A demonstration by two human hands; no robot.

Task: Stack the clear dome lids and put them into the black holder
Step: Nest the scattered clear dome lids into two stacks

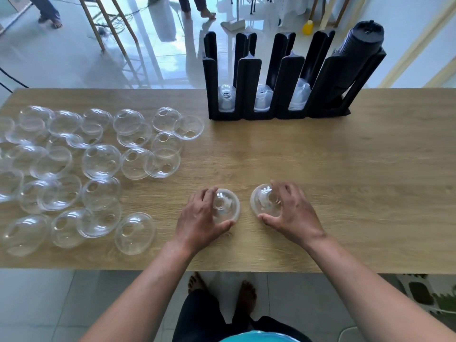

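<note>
Two small stacks of clear dome lids stand side by side near the table's front edge. My left hand grips the left stack from above. My right hand grips the right stack the same way. Several loose dome lids lie scattered over the left half of the table. The black holder stands at the back, right of centre. Its three left slots each hold a short stack of lids. A tall stack of black lids fills the rightmost slot.
The wooden table runs the full width of the view. Wooden legs and cables sit on the glossy floor behind it. Other people's feet show at the top. My own bare feet stand below the front edge.
</note>
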